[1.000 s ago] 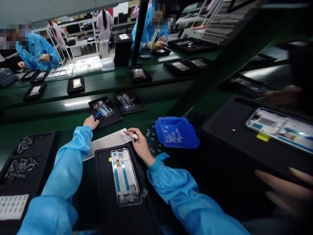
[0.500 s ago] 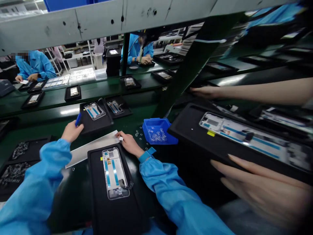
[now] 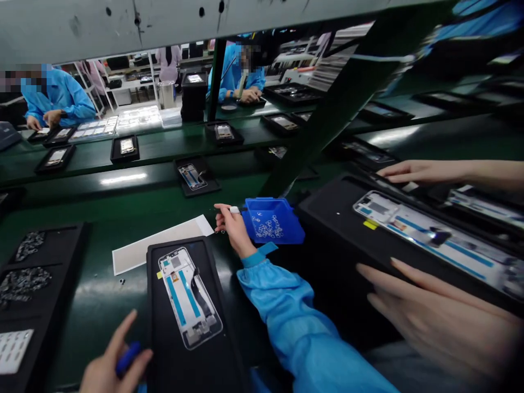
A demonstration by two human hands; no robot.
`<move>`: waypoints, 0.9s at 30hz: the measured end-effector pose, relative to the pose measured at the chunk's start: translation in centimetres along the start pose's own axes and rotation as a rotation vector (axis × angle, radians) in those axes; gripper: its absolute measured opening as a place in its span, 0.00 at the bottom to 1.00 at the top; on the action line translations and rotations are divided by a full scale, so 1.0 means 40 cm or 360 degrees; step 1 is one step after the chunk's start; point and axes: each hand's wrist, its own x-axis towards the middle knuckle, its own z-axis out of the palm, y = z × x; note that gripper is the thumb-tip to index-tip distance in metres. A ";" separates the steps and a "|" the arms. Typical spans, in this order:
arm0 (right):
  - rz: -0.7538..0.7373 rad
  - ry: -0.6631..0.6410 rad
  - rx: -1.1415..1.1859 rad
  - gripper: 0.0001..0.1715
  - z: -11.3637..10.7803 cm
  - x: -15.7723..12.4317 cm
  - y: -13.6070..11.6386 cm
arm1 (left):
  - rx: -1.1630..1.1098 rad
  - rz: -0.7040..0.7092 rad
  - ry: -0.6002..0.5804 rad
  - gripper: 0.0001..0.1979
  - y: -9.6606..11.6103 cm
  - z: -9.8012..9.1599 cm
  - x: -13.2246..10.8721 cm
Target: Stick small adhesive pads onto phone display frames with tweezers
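Note:
My left hand point(image 3: 117, 360), low at the left and partly cut off, grips a blue pen-like tool point(image 3: 127, 357) between thumb and fingers. Beside it stands a black tray point(image 3: 164, 355) bearing an opened phone frame point(image 3: 190, 297) with blue strips, a yellow tab and a dark flat cable. My right hand point(image 3: 236, 232) is over the bench between a pale paper strip point(image 3: 159, 243) and a blue bin point(image 3: 295, 226) of small clear rings. Its fingers are curled and a small white piece shows at them; what they hold is hidden. A few loose rings lie under the fingertips.
Another black tray point(image 3: 208, 185) with a phone frame lies farther back. At left, a compartment tray point(image 3: 61, 262) holds small dark parts. A co-worker's hands point(image 3: 429, 305) work around a tray point(image 3: 327, 204) at right. A green post point(image 3: 339, 103) and overhead beam point(image 3: 82, 33) cross the view.
My left hand has come back from the far tray to beside the near one. That far tray's spot is bare; the near phone frame lies tilted differently. My right hand moved right, off the strip.

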 end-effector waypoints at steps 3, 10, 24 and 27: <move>0.0087 -0.0038 0.0068 0.20 0.004 0.015 0.008 | 0.0182 0.0208 0.0206 0.28 0.033 -0.071 0.195; 0.0163 0.0022 0.0112 0.25 0.040 0.032 0.036 | 0.0872 0.0940 -0.0674 0.19 0.202 0.080 0.668; 0.0139 0.0204 -0.0072 0.24 0.044 0.039 0.056 | 0.0983 0.1512 -0.0814 0.22 0.241 0.198 0.711; 0.0108 0.0265 -0.0117 0.23 0.042 0.032 0.060 | 0.1083 0.1473 -0.0764 0.21 0.240 0.213 0.701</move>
